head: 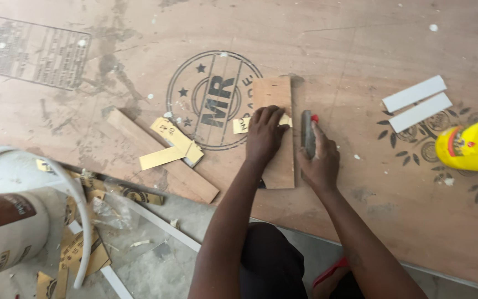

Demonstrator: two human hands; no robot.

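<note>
My left hand (265,134) presses flat on a small rectangular plywood piece (274,91) that lies on a large plywood sheet (349,50). A pale yellow laminate strip (241,125) pokes out from under that hand, across the piece. My right hand (321,160) grips a grey utility knife with a red tip (308,132), held against the right edge of the plywood piece.
A long wooden strip (167,160) with yellow laminate offcuts (173,145) lies to the left. Two white strips (416,103) and a yellow container (471,145) sit at the right. A white bucket (6,230) and scraps (81,243) are on the floor at lower left.
</note>
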